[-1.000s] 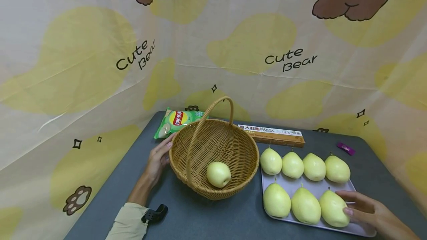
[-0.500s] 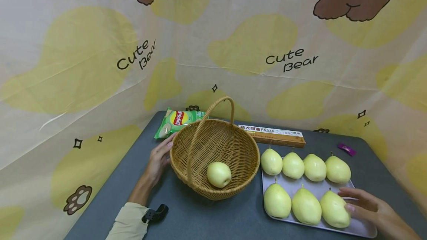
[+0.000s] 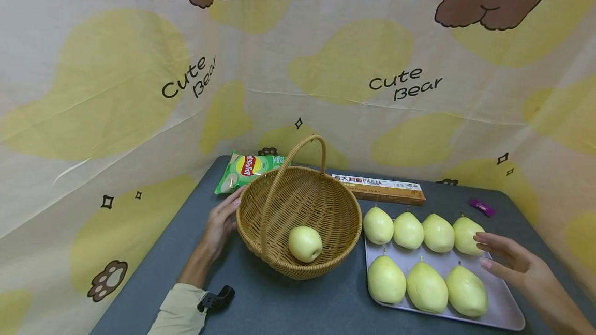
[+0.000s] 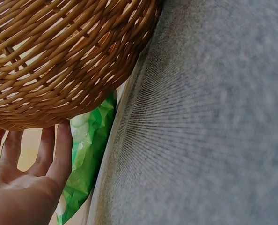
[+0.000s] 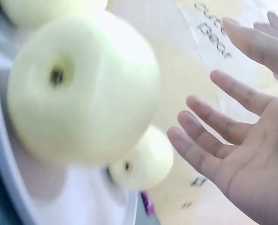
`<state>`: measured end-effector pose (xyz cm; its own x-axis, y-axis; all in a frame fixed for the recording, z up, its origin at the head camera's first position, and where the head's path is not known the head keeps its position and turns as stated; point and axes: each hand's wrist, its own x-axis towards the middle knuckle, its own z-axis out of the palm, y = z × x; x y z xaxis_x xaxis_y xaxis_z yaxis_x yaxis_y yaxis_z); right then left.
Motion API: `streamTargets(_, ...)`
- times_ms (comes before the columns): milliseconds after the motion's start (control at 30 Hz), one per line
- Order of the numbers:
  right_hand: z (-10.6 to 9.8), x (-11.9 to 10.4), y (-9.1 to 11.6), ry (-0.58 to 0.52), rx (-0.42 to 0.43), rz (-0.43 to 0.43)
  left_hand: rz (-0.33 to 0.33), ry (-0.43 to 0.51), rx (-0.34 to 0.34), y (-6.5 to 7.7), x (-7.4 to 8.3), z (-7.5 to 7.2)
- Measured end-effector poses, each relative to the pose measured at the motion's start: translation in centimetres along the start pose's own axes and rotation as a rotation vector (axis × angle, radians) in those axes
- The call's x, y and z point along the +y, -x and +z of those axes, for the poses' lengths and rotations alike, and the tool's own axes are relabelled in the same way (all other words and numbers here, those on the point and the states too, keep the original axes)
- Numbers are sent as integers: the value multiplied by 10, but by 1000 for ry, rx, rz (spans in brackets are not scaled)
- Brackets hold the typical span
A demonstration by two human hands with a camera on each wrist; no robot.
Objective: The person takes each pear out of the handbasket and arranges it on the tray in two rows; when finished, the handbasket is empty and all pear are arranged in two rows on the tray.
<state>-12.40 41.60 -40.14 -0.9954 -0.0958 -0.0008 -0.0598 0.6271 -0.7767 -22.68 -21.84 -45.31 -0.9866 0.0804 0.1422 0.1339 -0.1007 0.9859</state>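
A wicker basket point(image 3: 335, 211) with an arched handle stands mid-table, and one pale green pear point(image 3: 304, 244) lies inside it. My left hand point(image 3: 221, 226) rests its fingertips against the basket's left side; in the left wrist view those fingers point(image 4: 63, 145) reach straight up to the weave. Over the tray's right part my right hand point(image 3: 512, 262) is spread, thumb apart, with nothing in it. The nearest fruit to it are the front right pear point(image 3: 467, 291) and the back right pear point(image 3: 467, 234). In the right wrist view a large pear point(image 5: 97, 103) sits apart from the fingers.
A pale lilac tray point(image 3: 505, 314) bears two rows of pears right of the basket. Behind stand a green chip bag point(image 3: 233, 174) and a long pasta box point(image 3: 386, 191). A small purple packet point(image 3: 482, 207) lies at the back right. Printed cloth point(image 3: 354, 66) walls the table.
My right hand has come off the front right pear and moved up and back, towards the back row. The left hand and basket have stayed in place.
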Motion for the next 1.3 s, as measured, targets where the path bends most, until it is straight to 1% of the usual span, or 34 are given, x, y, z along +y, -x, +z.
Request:
streamTargets(167, 8, -26, -10, -28, 26, -153, -12, -6, 1, 0, -1, 0)
streamTargets(267, 14, -42, -16, -34, 21, -208, -12, -5, 3, -1, 0, 1)
streamTargets(400, 25, -59, -26, -65, -17, -233, -12, -4, 7, -1, 0, 1)
streamTargets(633, 44, -81, -48, -134, -98, -241, -21, 0, 7, -1, -1, 1)
streamTargets(700, 49, -86, -53, -150, -117, -269, -25, 0, 6, -1, -1, 1)
streamTargets(800, 56, -93, -62, -178, -130, -287, -30, 0, 6, -1, -1, 1)
streamTargets(1033, 72, -111, -81, -175, -172, -328, -23, 0, 9, -2, 0, 1)
streamTargets(1233, 85, -127, -94, -154, -191, -369, -17, -1, 9, -1, 0, 0)
streamTargets(1300, 89, -132, -98, -164, -203, -374, -16, 2, 11, -1, 0, 0)
